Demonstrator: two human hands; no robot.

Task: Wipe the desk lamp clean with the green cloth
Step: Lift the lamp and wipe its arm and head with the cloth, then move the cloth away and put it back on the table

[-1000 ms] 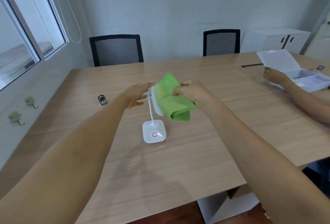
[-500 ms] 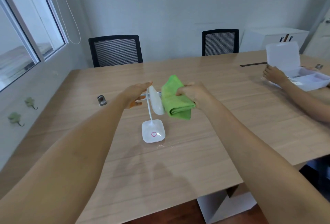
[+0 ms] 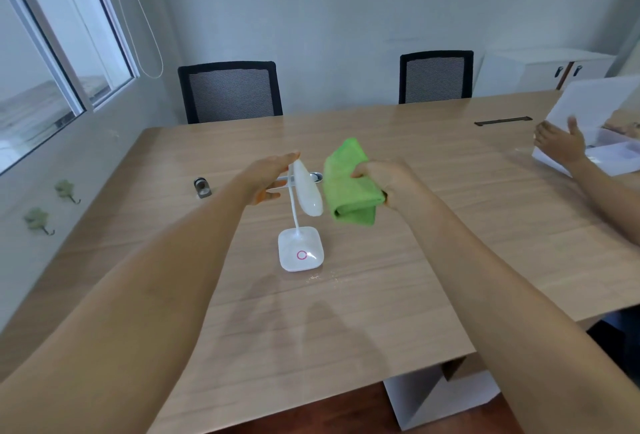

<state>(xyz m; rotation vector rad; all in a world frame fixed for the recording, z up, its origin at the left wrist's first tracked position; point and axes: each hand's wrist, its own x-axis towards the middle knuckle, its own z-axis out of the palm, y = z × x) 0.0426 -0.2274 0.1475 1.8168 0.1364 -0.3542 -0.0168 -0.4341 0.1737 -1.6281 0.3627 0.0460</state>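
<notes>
A small white desk lamp (image 3: 306,191) stands on the wooden table (image 3: 381,295), its square base carrying a pink ring. Its oblong head tilts down toward me on a thin curved neck. My left hand (image 3: 266,177) rests against the left side of the lamp head, fingers flat and apart, not wrapped around it. My right hand (image 3: 384,179) grips a folded green cloth (image 3: 348,187), held just right of the lamp head with a narrow gap between them.
A small metal clip (image 3: 202,187) lies left of the lamp. Another person's hand (image 3: 561,146) reaches to a white box (image 3: 609,142) at the right table edge. Two black chairs (image 3: 230,90) stand behind the table, a white cabinet (image 3: 540,70) at back right.
My right hand has drawn the green cloth off the lamp head to the right, baring the head. The other person's hand has lifted from the white box, whose lid has risen.
</notes>
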